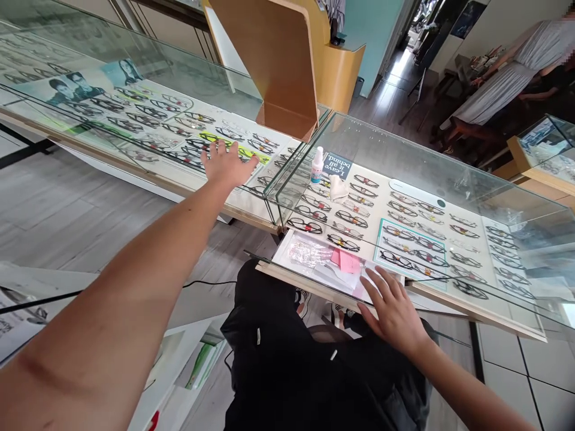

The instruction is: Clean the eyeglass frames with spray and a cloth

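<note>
My left hand (227, 164) is stretched far out, fingers spread flat on the glass top of the left display case (135, 78), above rows of eyeglass frames. It holds nothing. My right hand (395, 308) lies flat with fingers apart on the near edge of the right glass display case (449, 179), just over pink papers (345, 261) and plastic-wrapped items inside. Rows of eyeglasses (354, 218) fill that case. A small white spray bottle (317, 164) and a crumpled cloth (338, 187) sit on its glass top, beyond my right hand.
A tan wooden stand (274, 66) rises where the two cases meet. A person in a grey dress (507, 78) stands at the far right by another case (545, 149). White shelving with papers (197, 359) is low at my left. My lap is in black clothing.
</note>
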`<move>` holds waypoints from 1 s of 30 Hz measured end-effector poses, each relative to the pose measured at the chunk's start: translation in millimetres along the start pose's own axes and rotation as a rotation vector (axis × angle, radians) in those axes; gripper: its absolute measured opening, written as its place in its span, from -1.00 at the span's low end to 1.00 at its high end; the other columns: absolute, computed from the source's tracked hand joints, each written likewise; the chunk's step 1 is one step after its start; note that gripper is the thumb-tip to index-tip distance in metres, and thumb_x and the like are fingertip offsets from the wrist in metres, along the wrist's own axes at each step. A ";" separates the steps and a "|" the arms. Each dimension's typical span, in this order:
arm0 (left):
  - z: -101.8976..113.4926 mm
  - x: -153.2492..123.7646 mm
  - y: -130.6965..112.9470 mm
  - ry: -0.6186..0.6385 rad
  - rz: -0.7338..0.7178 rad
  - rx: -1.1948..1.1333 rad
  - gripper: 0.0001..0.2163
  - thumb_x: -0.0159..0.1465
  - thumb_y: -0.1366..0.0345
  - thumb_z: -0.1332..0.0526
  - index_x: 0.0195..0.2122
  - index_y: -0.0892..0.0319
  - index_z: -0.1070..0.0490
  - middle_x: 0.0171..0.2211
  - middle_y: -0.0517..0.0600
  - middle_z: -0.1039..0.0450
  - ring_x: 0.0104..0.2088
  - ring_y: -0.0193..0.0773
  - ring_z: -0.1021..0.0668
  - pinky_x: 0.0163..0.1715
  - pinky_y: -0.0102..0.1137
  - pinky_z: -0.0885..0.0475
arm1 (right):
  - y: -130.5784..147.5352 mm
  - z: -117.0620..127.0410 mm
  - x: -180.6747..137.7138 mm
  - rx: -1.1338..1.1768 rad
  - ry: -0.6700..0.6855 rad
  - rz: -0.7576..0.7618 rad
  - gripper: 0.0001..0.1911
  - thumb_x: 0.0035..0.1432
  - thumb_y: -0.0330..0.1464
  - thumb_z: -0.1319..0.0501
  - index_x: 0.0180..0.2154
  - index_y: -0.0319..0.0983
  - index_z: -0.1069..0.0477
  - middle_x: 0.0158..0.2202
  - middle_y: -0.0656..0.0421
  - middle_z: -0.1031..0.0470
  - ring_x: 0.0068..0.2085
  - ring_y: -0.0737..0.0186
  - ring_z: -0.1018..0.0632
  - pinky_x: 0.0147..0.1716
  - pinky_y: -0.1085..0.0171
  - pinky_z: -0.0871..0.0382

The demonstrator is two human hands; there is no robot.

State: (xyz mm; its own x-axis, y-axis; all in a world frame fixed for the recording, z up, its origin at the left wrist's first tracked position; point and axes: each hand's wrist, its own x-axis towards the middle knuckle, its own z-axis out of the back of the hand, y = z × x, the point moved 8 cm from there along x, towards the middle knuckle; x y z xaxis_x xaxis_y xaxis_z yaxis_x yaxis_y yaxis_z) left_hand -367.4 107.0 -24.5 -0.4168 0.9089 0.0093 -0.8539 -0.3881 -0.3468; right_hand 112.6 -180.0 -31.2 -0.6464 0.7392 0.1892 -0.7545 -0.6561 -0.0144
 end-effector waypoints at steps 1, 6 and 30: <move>-0.4 1.5 0.6 -0.004 0.000 -0.007 -0.06 0.47 -0.31 -0.12 0.63 0.31 -0.06 0.69 0.30 0.18 0.66 0.23 0.09 0.57 0.23 0.28 | -3.3 0.0 3.7 -0.028 -0.028 -0.010 -0.40 0.53 -0.15 -0.23 0.44 -0.26 -0.34 0.44 -0.15 -0.46 0.51 -0.32 -0.36 0.37 -0.23 -0.42; -0.4 4.1 0.9 -0.016 0.006 -0.041 -0.06 0.46 -0.30 -0.15 0.62 0.34 -0.07 0.68 0.34 0.18 0.65 0.23 0.10 0.54 0.36 0.35 | -49.4 6.6 25.8 -0.114 -0.133 -0.106 -0.11 0.48 0.04 -0.24 0.57 -0.27 -0.08 0.49 -0.25 -0.35 0.53 -0.45 -0.28 0.40 -0.33 -0.32; -2.1 5.3 23.9 -0.406 -0.047 -0.300 -0.51 0.45 0.05 -0.27 0.29 0.22 -0.55 0.42 0.26 -0.45 0.54 0.14 -0.32 0.59 0.05 -0.04 | -106.1 -34.9 157.3 0.010 0.120 -0.084 -0.02 0.30 -0.15 -0.32 0.59 -0.24 -0.01 0.65 -0.13 -0.03 0.60 -0.35 -0.16 0.51 -0.24 -0.25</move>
State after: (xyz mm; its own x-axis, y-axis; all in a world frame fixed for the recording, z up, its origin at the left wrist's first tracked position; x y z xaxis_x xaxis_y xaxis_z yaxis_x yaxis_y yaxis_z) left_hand -389.3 102.8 -34.7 -0.5182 0.7687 0.3750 -0.7728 -0.2328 -0.5905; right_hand 87.0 11.2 -34.1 -0.5906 0.8039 0.0702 -0.8056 -0.5924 0.0059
